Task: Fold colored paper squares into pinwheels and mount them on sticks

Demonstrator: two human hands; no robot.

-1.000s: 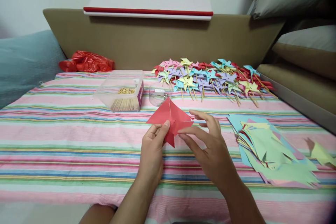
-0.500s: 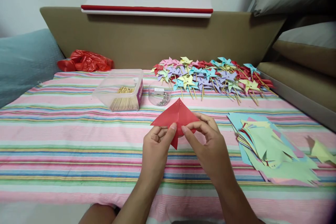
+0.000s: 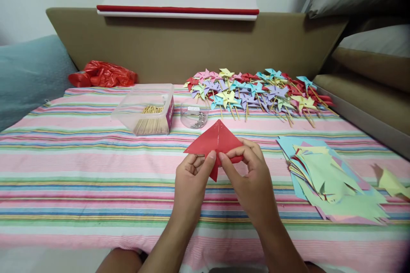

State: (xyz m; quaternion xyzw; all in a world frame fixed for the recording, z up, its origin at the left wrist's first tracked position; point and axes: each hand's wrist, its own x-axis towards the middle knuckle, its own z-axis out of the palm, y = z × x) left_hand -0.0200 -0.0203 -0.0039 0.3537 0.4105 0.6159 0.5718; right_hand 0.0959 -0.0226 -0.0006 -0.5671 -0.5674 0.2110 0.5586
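Observation:
A red paper pinwheel sheet [image 3: 214, 136], cut and partly folded, is held up between both hands over the striped cloth. My left hand [image 3: 194, 175] pinches it with the thumb pressed near the middle and fingers behind. On the other side my right hand [image 3: 248, 170] grips the paper, its thumb and forefinger close to the centre. One point of the sheet faces away from me and another hangs down between the thumbs. Behind it stands a round clear tub [image 3: 194, 114] with small metal pieces. What lies under the thumbs is hidden.
A plastic box [image 3: 141, 102] of wooden sticks stands left of the tub. Finished pinwheels [image 3: 250, 94] lie heaped at the back right. Coloured paper sheets [image 3: 336, 179] are stacked at right, beside a yellow folded piece [image 3: 392, 184]. A red plastic bag [image 3: 109, 74] lies back left.
My right thumb and forefinger have shifted slightly left along the paper, toward the centre. The left hand keeps almost the same hold.

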